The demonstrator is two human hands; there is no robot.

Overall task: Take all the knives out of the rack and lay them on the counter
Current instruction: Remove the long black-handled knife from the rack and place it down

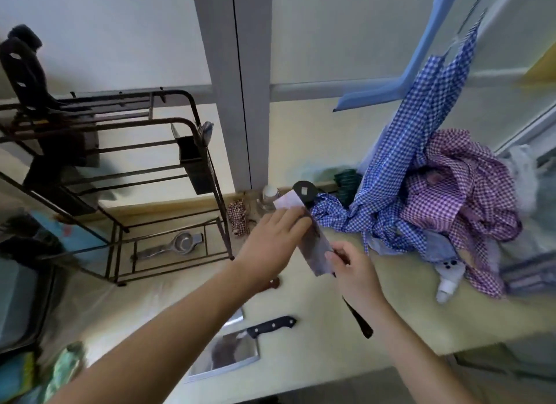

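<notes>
Your right hand (356, 276) has its grip closed around the cleaver (314, 250), held above the desk (331, 307). Your left hand (270, 244) rests open-fingered against the blade, so a slip could cut you. One knife (237, 348) already lies on the desk; more handles (22, 70) remain in the rack (126, 163).
</notes>
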